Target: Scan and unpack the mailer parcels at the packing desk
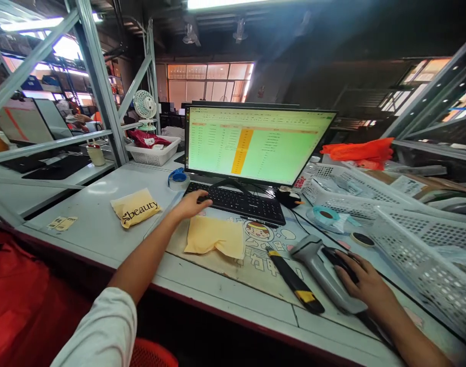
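My left hand (192, 205) rests at the left end of the black keyboard (248, 204), its fingers laid over the keys and holding nothing. A black computer mouse (340, 262) sits under my right hand (368, 283), whose fingers curve round it. Just left of the mouse lies a grey barcode scanner (328, 278). A utility knife (294, 280) with a black and yellow handle lies beside the scanner. In front of the keyboard is a plain pale-yellow packet (216, 237); another yellow packet (136, 207), printed "beauty", lies further left. The monitor (255, 145) shows a spreadsheet.
White perforated baskets (412, 250) line the right side, near tape rolls (326, 216). Blue tape (178, 178) sits left of the keyboard. A white basket (154, 152) stands at the back left by a metal frame (103, 81). A red bag (22, 300) is at lower left.
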Available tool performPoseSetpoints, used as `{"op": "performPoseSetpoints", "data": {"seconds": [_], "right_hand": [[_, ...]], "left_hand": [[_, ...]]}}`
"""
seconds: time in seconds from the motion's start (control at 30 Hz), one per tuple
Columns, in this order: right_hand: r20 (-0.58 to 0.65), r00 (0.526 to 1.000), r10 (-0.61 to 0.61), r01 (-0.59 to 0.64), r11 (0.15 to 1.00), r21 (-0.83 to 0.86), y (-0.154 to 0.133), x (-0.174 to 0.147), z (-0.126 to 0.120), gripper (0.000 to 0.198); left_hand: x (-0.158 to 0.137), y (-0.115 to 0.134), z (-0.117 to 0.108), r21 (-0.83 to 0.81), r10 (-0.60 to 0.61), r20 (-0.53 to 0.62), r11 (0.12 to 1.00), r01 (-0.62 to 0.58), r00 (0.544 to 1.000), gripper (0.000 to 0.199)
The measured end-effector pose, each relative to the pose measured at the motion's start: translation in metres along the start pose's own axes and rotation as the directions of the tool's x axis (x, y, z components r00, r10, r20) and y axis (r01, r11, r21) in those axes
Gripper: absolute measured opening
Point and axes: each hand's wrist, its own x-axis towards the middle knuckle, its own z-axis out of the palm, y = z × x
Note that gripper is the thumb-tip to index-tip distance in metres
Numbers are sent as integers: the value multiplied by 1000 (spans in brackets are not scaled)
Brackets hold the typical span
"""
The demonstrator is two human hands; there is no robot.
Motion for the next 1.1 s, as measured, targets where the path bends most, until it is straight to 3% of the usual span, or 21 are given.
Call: {"op": "performPoseSetpoints", "data": {"seconds": [0.13,0.2,0.27,0.33,0.43,0.53,0.6,0.67,0.83,0.97,1.1], "right_hand": [[31,993,114,-114,993,-20,-30,-2,-26,61],[-6,990,138,-138,990,-25,-46,1,-42,63],[-88,990,106,-108,994,-12,-67,6,-58,57],[-139,990,6,-1,999,41,-99,10,-69,48],[-54,971,-233,239,948,211,-167,11,-72,42],[-31,902,-431,409,828,383,-242,10,-61,44],[-75,870,-487,463,757,461,-282,11,-54,40],[-120,871,-476,464,720,516,-310,13,-52,28],[-135,917,-375,382,731,566,-343,19,-67,22],[-111,912,-395,372,682,630,-358,23,-86,21],[-123,908,-402,373,636,675,-370,31,-107,24]], "left_hand": [[-61,31,17,-55,202,316,979,-194,927,79],[-86,38,31,-12,221,354,973,-232,909,79],[-100,40,41,18,221,299,971,-237,928,55],[-103,40,44,-2,218,206,975,-222,954,32],[-101,45,37,-42,197,108,980,-194,974,32],[-103,58,23,-43,179,64,983,-176,982,36],[-110,69,11,-64,184,67,982,-180,981,35],[-120,79,-2,-131,205,66,972,-196,976,30],[-140,96,-28,-406,309,-162,845,-348,937,29],[-144,109,-37,-386,234,-381,839,-384,894,18],[-140,126,-42,-332,232,-402,865,-377,886,17]]}}
